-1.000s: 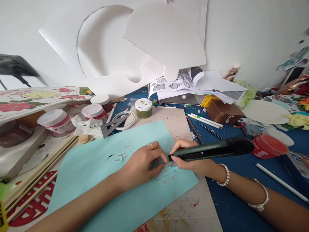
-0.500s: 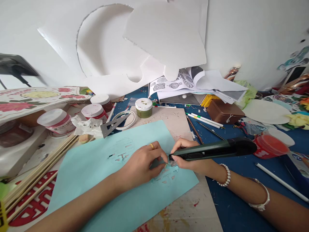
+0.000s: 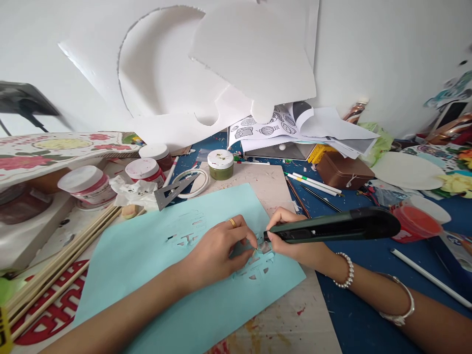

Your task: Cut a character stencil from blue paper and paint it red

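A sheet of light-blue paper [image 3: 140, 275] lies on a paint-stained board [image 3: 280, 314], with small cut-out openings in two patches. My right hand [image 3: 285, 236] grips a dark green utility knife [image 3: 332, 227] near its front end. The knife's tip points left, close above the right-hand cut patch; its blade is hard to make out. My left hand [image 3: 224, 248] rests on the sheet, wearing a gold ring. Its thumb and forefinger come together beside the knife tip in a pinch; whatever is between them is too small to name.
Paint jars [image 3: 86, 184], a tape roll [image 3: 195, 183] and a grey set square [image 3: 173, 191] stand beyond the sheet. Wooden sticks [image 3: 66, 255] lie left. Pens [image 3: 313, 184], a brown box [image 3: 344, 169] and a red paint tub [image 3: 416, 221] are right. White foam boards [image 3: 254, 54] lean behind.
My right hand and the utility knife have shifted slightly right, away from my left fingertips. My left hand stays almost where it was.
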`<act>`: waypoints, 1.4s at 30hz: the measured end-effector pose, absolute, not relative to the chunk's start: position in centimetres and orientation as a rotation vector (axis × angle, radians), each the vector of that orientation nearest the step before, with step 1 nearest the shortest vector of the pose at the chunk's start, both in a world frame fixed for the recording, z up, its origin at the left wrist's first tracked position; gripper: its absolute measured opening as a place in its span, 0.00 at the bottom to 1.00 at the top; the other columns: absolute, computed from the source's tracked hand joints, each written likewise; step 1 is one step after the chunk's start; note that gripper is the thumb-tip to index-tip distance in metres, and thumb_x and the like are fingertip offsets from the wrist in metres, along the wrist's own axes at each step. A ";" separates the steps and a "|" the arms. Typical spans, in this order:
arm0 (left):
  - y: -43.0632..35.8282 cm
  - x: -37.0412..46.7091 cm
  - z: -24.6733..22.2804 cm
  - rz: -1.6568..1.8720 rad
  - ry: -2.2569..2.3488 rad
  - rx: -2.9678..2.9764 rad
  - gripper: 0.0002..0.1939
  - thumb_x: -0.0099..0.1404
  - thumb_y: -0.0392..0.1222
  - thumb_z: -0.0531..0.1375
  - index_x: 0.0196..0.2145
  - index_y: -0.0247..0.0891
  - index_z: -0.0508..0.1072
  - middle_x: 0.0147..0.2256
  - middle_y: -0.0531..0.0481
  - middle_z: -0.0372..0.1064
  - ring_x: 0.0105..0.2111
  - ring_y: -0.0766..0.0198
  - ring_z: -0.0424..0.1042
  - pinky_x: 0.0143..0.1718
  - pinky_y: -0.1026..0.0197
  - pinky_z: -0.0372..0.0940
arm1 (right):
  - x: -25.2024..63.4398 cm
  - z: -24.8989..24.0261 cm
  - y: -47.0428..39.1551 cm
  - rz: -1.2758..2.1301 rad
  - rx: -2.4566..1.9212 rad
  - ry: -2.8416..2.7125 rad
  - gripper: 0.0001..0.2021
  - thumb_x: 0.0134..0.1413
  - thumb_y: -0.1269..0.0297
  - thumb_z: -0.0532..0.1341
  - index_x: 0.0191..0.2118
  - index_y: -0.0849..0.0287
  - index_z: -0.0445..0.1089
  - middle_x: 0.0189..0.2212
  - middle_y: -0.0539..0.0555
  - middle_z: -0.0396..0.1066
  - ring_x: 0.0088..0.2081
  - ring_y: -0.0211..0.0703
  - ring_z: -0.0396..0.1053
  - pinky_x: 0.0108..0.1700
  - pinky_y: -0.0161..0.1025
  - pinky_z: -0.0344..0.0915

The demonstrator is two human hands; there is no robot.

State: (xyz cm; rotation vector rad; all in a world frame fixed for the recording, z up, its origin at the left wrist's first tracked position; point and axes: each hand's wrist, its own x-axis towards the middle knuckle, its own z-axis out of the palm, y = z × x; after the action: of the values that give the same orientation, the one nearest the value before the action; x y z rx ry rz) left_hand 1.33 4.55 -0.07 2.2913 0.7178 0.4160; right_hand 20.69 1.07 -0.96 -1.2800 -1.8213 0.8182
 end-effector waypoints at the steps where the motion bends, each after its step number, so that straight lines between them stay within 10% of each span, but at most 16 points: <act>1: 4.6 1.3 -0.1 0.417 0.717 2.290 0.09 0.57 0.29 0.53 0.34 0.39 0.67 0.31 0.53 0.57 0.24 0.70 0.59 0.24 0.68 0.55 | 20.7 -1.0 1.1 0.813 -1.287 -1.814 0.05 0.44 0.74 0.56 0.26 0.58 0.60 0.22 0.46 0.62 0.23 0.33 0.61 0.24 0.29 0.58; 42: 4.5 1.2 -0.1 0.421 0.693 2.299 0.08 0.56 0.30 0.53 0.34 0.39 0.66 0.33 0.53 0.58 0.24 0.70 0.59 0.24 0.68 0.55 | 21.9 -0.4 1.1 1.042 -1.157 -1.825 0.03 0.46 0.74 0.56 0.28 0.60 0.62 0.21 0.46 0.62 0.21 0.30 0.59 0.22 0.27 0.57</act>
State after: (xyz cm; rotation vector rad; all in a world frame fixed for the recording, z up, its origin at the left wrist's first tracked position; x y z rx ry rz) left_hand 1.18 4.52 -0.12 2.2989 0.6933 0.4212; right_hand 21.89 1.07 -0.37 -1.1571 -1.8251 1.0420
